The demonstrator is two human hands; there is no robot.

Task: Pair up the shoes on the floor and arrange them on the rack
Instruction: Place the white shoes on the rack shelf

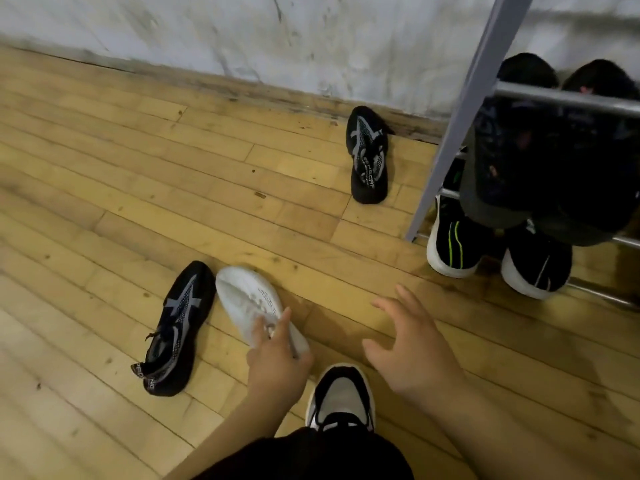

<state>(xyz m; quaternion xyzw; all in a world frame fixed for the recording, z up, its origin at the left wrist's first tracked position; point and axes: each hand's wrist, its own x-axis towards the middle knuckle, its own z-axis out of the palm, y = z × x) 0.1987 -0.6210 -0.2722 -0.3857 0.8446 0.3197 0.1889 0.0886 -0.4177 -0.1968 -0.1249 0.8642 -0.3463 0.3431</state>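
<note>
Head view is showing me the left hand's fingers (286, 315) pinching the heel end of the white shoe (247, 297), with the index finger lying along its side. I cannot tell how the other fingers are wrapping it. The left hand (277, 358) is sitting low over the floor (104, 202). The right hand (412, 348) is hovering beside it, its fingers (403, 296) spread and holding nothing. The white shoe is lying on the floor, toe pointing away from me, just beside a black shoe (176, 327). That one's match, the second black shoe (367, 154), is lying well apart, near the wall (242, 36) and the rack (485, 98).

I am judging the pinch to be the weak point. With only the heel gripped, the toe could be sagging and twisting the shoe loose on the lift. I am also seeing no partner for the white shoe, so racking it now is risking a mismatched pair. It is looking soft and pale, greyed with scuffs, its upper creasing near my grip.
</note>
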